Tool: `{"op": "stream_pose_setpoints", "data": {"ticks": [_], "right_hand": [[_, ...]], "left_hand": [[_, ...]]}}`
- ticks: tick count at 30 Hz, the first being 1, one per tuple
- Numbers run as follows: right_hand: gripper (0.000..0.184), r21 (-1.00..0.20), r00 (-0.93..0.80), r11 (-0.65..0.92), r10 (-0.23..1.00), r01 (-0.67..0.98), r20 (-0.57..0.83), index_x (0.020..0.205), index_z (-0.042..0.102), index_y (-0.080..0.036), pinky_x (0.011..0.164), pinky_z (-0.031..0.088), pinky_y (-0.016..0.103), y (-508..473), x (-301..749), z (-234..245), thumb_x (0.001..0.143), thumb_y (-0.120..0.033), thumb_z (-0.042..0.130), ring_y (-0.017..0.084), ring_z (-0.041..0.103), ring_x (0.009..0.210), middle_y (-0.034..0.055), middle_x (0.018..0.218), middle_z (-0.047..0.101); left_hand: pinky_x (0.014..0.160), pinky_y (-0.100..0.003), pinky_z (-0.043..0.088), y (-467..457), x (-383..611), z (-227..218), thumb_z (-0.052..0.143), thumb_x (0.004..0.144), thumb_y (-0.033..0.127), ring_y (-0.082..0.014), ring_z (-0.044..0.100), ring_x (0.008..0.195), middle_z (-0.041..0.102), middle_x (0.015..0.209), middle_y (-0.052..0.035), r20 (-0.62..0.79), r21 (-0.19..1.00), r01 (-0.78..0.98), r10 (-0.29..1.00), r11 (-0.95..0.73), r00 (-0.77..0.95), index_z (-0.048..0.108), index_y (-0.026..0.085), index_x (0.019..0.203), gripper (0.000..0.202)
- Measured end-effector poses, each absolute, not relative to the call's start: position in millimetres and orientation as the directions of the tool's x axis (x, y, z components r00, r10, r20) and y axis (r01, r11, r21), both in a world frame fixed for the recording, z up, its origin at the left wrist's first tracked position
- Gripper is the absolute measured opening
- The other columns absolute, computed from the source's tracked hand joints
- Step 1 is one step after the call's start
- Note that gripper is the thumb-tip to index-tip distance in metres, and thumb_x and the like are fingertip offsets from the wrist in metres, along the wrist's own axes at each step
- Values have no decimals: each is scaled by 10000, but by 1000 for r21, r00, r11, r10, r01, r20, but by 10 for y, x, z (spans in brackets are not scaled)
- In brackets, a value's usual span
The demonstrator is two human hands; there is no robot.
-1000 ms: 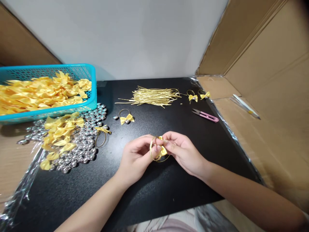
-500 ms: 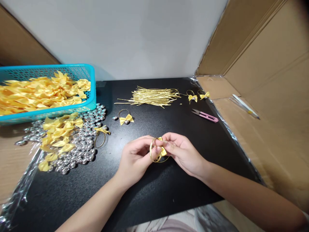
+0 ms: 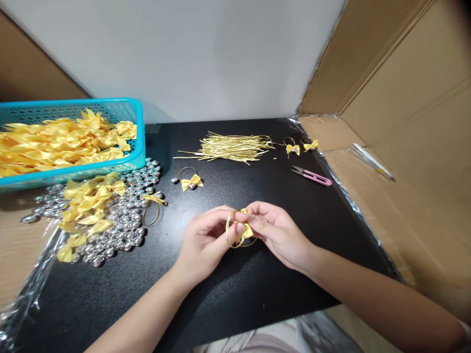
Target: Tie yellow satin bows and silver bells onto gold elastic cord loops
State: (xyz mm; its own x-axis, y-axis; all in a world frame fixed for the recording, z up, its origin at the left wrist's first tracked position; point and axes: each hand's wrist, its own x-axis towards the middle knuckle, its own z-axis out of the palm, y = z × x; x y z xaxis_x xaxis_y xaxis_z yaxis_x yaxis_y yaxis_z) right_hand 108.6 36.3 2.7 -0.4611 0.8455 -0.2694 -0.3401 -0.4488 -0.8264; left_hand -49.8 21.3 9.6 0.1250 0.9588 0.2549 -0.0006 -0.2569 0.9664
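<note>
My left hand (image 3: 206, 242) and my right hand (image 3: 279, 233) meet over the middle of the black table (image 3: 239, 289). Both pinch one small yellow satin bow with a gold cord loop (image 3: 239, 230) between their fingertips. The loop hangs round my left thumb side, and the bow is partly hidden by my fingers.
A teal basket (image 3: 91, 166) full of yellow bows stands at the left, with silver beads (image 3: 125, 220) and loose bows (image 3: 88, 203) before it. Gold cords (image 3: 231, 146), finished bows (image 3: 191, 181), pink snips (image 3: 312, 176) lie further back. Cardboard walls (image 3: 405, 122) close the right side.
Both hands have kept pinching the bow and loop in the same spot; the loop has shifted slightly left. The view has drifted a little.
</note>
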Motion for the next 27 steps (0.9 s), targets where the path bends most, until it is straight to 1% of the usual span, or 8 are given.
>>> {"op": "stream_pose_setpoints", "data": {"ticks": [7,11,14,20,23,27], "right_hand": [[384,-828,-453,-444,851,-344,-268,799,615,-172,575,331,227,362,1092,22,691,-480,818,81,435,595,-38,662,519],[389,-816,-449,-455,849,-355,-278,790,619,-167,566,320,221,365,1090,25,677,-474,830,77,433,589,-39,653,528],[395,-810,-446,-462,849,-362,-285,783,627,-162,569,319,218,368,1088,29,662,-470,842,71,438,584,-44,643,532],[363,-816,-428,-446,860,-368,-277,739,653,-157,630,398,229,377,1084,63,646,-440,859,80,526,628,-22,687,617],[302,-837,-423,-399,877,-375,-228,728,679,-169,662,441,236,394,1110,70,655,-400,861,90,559,659,-18,700,640],[235,-876,-393,-292,910,-383,-132,866,731,-196,700,475,245,434,1178,49,731,-371,810,105,594,713,0,767,673]], "left_hand": [[568,-209,525,214,-509,80,737,812,230,-136,656,634,738,745,-45,267,962,10,953,-271,146,791,212,872,83],[587,-201,532,216,-517,74,724,820,192,-133,668,660,748,782,-45,283,958,9,947,-288,151,791,223,901,109],[582,-191,526,217,-517,71,728,815,176,-125,661,654,742,772,-36,291,955,9,944,-296,152,789,229,905,122],[591,-198,527,211,-510,77,737,804,170,-128,657,655,739,769,-40,294,955,5,946,-298,136,791,223,892,117],[577,-198,530,207,-515,74,733,813,206,-131,654,645,731,741,-43,246,969,-35,962,-244,115,795,213,876,89],[567,-169,527,196,-542,26,767,788,260,-112,652,644,734,769,-35,134,982,-142,989,-124,60,795,216,873,99]]}}
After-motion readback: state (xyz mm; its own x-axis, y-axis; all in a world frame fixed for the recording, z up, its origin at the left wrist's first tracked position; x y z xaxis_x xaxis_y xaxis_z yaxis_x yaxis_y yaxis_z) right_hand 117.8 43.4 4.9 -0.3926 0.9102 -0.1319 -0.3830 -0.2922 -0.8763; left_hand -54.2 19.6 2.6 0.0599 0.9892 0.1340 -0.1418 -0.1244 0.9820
